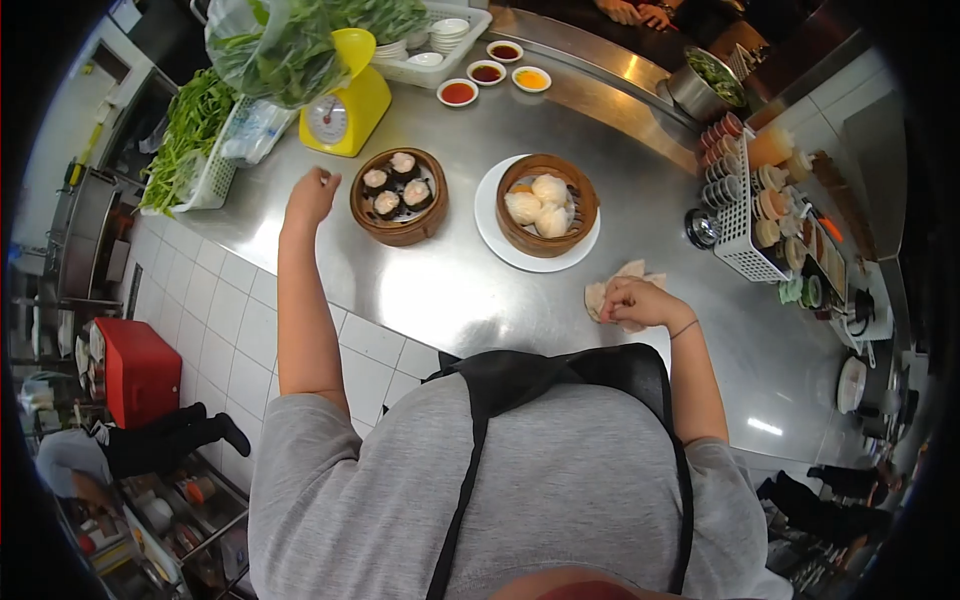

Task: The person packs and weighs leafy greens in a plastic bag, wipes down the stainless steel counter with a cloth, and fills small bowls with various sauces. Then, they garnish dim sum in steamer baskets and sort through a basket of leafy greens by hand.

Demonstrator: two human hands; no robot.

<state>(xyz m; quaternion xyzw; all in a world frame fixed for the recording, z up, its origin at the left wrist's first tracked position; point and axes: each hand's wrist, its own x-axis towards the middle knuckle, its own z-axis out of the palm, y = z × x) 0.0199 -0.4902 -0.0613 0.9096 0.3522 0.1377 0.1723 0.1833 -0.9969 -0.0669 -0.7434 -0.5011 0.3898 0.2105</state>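
Observation:
My left hand [313, 195] hovers at the left of a round bamboo steamer [402, 232], apart from it, its fingers loosely curled with nothing visible in them. In that steamer sit several dark-wrapped dumplings [387, 204] with pale pink tops. A second bamboo steamer [548, 250], holding several large pale dumplings [549, 188], rests on a white plate [488, 215]. To the right of the plate, near the counter's front edge, my right hand [643, 304] grips a crumpled beige cloth [600, 292] lying on the steel. Its fingers are bent around the cloth.
On the steel counter [450, 310] stand a yellow scale [370, 105] with bagged greens [270, 55], several sauce dishes [487, 72], and a white rack [745, 240] of small cups. A metal pot [703, 90] stands at the back right. A person's hands [637, 13] show beyond the counter.

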